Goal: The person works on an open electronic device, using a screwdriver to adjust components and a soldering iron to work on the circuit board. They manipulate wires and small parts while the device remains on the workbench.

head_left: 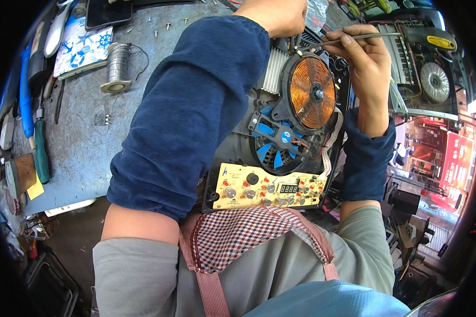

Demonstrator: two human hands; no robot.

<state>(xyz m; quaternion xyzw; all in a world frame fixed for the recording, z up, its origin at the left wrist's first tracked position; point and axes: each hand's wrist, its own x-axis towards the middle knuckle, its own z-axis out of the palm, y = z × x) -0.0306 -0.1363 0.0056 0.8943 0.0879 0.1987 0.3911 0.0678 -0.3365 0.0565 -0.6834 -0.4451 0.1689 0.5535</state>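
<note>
My left hand (281, 15) is at the top, fingers curled and mostly hidden, over the open appliance; what it holds cannot be made out. My right hand (360, 61) grips a thin metal shaft (373, 36) that seems to join a dark-and-yellow handle (431, 39); the shaft reaches the wiring beside a round copper coil (308, 79). The appliance also holds a finned silver heatsink (269, 74), a black fan with blue blades (280, 150) and, nearest me, a pale yellow circuit board (238, 179) with buttons and a small display. A ribbon cable (330, 142) runs down to that board.
The metal bench (74, 174) holds a solder spool (116, 67), a patterned white-and-blue pad (76, 47), a phone (107, 13), loose screws (168, 26) and a green-handled screwdriver (40, 158) at left. Another opened device with a toroidal transformer (435, 82) is at right.
</note>
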